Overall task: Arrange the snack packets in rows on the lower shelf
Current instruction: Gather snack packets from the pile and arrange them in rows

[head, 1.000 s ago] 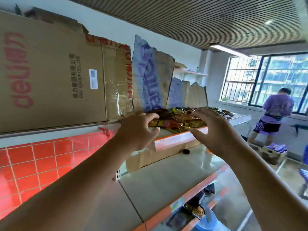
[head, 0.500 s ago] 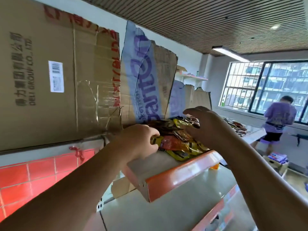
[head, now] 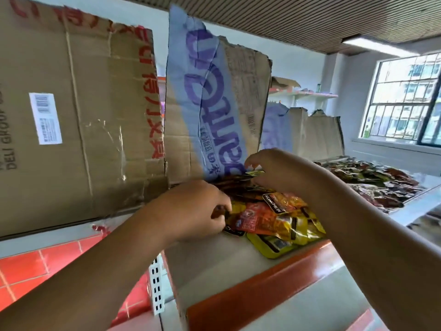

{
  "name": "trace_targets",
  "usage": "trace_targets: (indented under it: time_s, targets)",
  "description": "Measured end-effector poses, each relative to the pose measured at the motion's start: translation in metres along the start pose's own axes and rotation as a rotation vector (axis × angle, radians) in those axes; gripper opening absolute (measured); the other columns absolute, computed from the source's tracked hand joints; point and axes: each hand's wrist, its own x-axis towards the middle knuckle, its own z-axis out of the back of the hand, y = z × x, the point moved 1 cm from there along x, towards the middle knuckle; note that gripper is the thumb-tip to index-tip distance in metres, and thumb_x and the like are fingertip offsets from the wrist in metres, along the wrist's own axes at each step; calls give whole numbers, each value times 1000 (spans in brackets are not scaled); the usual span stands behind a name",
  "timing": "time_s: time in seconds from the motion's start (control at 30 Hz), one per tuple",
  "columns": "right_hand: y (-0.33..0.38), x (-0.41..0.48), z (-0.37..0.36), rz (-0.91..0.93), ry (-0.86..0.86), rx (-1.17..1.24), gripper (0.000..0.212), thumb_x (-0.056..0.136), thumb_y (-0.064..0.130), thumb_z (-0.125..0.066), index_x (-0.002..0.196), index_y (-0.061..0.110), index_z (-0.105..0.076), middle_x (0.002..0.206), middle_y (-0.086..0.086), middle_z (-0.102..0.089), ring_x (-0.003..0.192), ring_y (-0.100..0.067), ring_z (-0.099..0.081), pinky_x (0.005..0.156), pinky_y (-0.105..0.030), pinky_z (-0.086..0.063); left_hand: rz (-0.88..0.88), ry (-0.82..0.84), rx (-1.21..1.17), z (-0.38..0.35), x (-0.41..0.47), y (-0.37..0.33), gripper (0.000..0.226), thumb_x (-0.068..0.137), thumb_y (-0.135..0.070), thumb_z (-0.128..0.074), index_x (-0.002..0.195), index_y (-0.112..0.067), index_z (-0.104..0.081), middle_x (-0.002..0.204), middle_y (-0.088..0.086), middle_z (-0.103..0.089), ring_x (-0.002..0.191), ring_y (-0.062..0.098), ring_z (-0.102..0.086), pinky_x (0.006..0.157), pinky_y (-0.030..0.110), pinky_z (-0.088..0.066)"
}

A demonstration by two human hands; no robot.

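A pile of orange, yellow and dark snack packets [head: 274, 216] lies on a white shelf with an orange front edge [head: 262, 290]. My left hand [head: 191, 209] rests at the pile's left end, fingers curled and pinching the edge of a packet. My right hand [head: 279, 173] hovers over the back of the pile, fingers bent, with a yellow packet corner at its fingertips. More dark packets [head: 372, 185] spread along the shelf farther right.
Flattened cardboard boxes [head: 78, 125] and a purple-printed sheet [head: 214, 111] stand against the wall behind the shelf. Red wall tiles [head: 28, 271] and a slotted upright [head: 156, 290] sit below left. A barred window [head: 401, 101] is at far right.
The view has moved closer to the shelf. Both hands have reached into the packet pile, the left hand now pinching a packet's edge and the right hand farther back.
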Motion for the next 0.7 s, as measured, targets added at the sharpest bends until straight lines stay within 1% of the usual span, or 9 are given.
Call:
trace_targets:
  time_s: [0.1, 0.2, 0.27, 0.37, 0.47, 0.53, 0.6, 0.67, 0.7]
  targets:
    - [-1, 23, -2, 87, 49, -114, 39, 95, 30, -64, 133, 27, -60, 128, -5, -63, 105, -25, -61, 88, -31, -50, 50, -109, 7, 9, 7, -7, 21, 92, -32, -52, 100, -32, -71, 91, -8, -70, 82, 9, -63, 75, 35, -55]
    - [4, 39, -5, 175, 100, -167, 34, 98, 23, -56, 132, 23, -62, 130, -6, -63, 114, -25, -61, 83, -26, -41, 99, -208, -21, 24, 14, -17, 14, 93, -34, -51, 93, -30, -64, 82, -8, -67, 76, 12, -62, 71, 37, -53]
    - [5, 50, -10, 238, 124, -210, 31, 98, 19, -57, 128, 23, -63, 130, -7, -64, 116, -26, -61, 83, -27, -41, 191, -211, -40, 37, 21, -22, 10, 95, -29, -54, 91, -28, -63, 81, -5, -66, 77, 15, -61, 72, 38, -53]
    - [1, 58, -11, 324, 88, -227, 30, 100, 22, -56, 129, 21, -62, 132, -9, -62, 118, -28, -60, 81, -26, -40, 293, -160, -33, 52, 38, -32, 16, 95, -15, -52, 86, -22, -63, 86, -1, -67, 84, 21, -61, 82, 43, -52]
    - [-13, 59, 3, 376, -14, -72, 24, 99, 23, -53, 119, 18, -65, 120, -8, -65, 102, -28, -61, 81, -31, -47, 358, -130, 7, 54, 53, -45, 20, 96, -13, -50, 89, -20, -68, 91, 2, -69, 87, 23, -62, 84, 47, -53]
    - [-27, 61, 14, 390, -32, 82, 14, 97, 21, -54, 107, 19, -65, 112, -7, -65, 93, -24, -58, 78, -36, -48, 405, -66, 32, 50, 61, -57, 23, 98, -14, -49, 95, -21, -71, 96, 1, -69, 89, 20, -62, 83, 43, -54]
    - [-42, 62, 23, 352, -37, 176, 7, 96, 17, -56, 99, 21, -60, 105, -7, -64, 88, -24, -57, 70, -34, -44, 420, 37, 71, 42, 67, -70, 24, 100, -15, -48, 93, -26, -68, 93, -5, -63, 86, 17, -59, 77, 35, -51]
    - [-59, 59, 31, 305, -39, 259, 10, 93, 15, -57, 99, 23, -58, 100, -6, -63, 80, -23, -58, 62, -31, -41, 441, 118, 106, 32, 73, -82, 28, 100, -15, -47, 99, -31, -70, 92, -10, -58, 81, 13, -56, 69, 30, -44]
    - [-66, 57, 34, 284, -17, 312, 13, 93, 14, -57, 101, 24, -57, 96, -6, -62, 73, -22, -59, 58, -29, -41, 456, 144, 104, 25, 74, -86, 30, 101, -15, -47, 103, -33, -71, 95, -10, -60, 81, 12, -57, 69, 30, -46]
